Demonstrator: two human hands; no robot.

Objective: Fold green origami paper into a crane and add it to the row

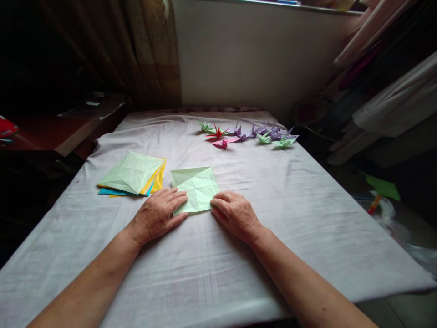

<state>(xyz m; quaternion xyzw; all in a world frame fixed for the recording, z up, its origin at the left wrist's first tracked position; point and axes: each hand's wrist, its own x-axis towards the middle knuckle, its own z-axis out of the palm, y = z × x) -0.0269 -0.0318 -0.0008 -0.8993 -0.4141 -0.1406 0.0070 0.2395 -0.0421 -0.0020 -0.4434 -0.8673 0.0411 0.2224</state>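
Observation:
A light green square of origami paper (198, 187), marked with crossing creases, lies on the cloth-covered table in front of me. My left hand (160, 212) rests flat over its left edge, fingers stretched out and thumb apart. At the lower right corner, my right hand (235, 214) pinches the paper's edge between thumb and fingers. Left of that sheet lies a stack of creased paper squares (131, 173), pale green on top with yellow and blue sheets showing beneath.
Several folded paper cranes (252, 133) in green, red, pink and purple stand near the table's far right. A white cloth (211, 282) covers the table. A brown wooden surface (44, 134) is at the left; hanging clothes (396, 100) are at the right.

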